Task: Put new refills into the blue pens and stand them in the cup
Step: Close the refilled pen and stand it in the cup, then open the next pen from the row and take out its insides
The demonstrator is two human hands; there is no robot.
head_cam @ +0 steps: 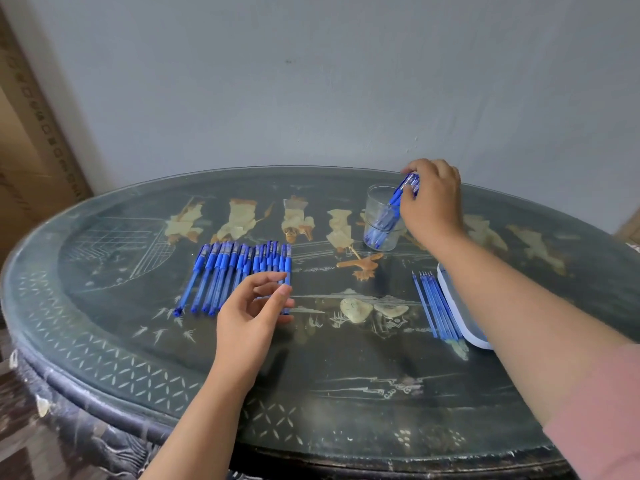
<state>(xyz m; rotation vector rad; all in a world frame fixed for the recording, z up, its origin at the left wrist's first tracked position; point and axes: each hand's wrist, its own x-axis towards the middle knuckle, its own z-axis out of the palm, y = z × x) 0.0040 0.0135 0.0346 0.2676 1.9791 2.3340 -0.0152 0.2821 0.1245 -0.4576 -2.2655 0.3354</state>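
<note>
On a dark oval surface with a glass top and pale inlaid figures, a person works with both bare hands against a plain grey wall.

At centre left lies a row of blue pens, side by side, caps pointing away from the person. There are about thirteen. Some overlap, so the count is not exact.

One left hand hovers over the right end of this row and hides the near ends of several pens. Its fingers are loosely curled and the thumb lies across the last pen. Whether the grip has closed on that pen cannot be told.

One clear cup stands upright at the far right of the surface, well apart from the row. A bundle of pens leans inside it, too closely packed to count. One right hand reaches over the cup, its grip closed around the upper ends of this bundle.

At the near right, five or six thin blue refills lie parallel, just beside a white tray. The right forearm crosses above the tray and covers most of it. A pink sleeve shows at the lower right corner. A tall cardboard box stands at the far left, beyond the surface edge.
</note>
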